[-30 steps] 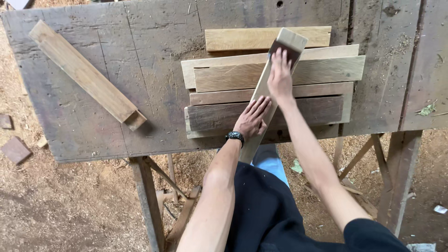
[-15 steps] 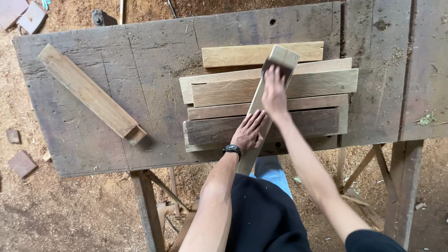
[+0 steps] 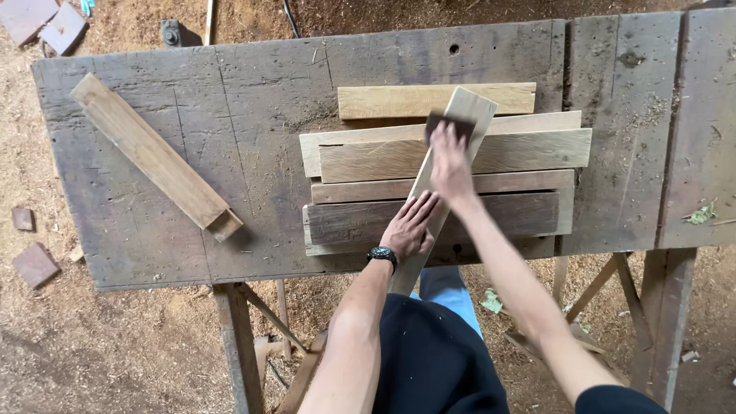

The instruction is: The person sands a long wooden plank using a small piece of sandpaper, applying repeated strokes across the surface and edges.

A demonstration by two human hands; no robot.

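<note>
A narrow pale wooden strip (image 3: 469, 115) lies lengthwise toward me across a stack of several boards (image 3: 521, 153) on a worn workbench (image 3: 253, 100). My right hand (image 3: 451, 165) presses a dark sanding pad (image 3: 448, 125) onto the strip near its far end. My left hand (image 3: 410, 226), with a black watch at the wrist, lies flat with fingers spread on the near part of the strip and the dark bottom board. The strip's near end hangs past the bench edge.
A long pale wooden bar (image 3: 153, 157) lies diagonally on the bench's left half. Sawdust covers the ground, with small wood blocks (image 3: 34, 264) at left and flat pieces (image 3: 46, 23) at top left. Bench legs and braces (image 3: 238, 345) stand below.
My right hand and the sanding pad have slid back along the strip toward me from its far end. The view has shifted slightly; my left hand stays put.
</note>
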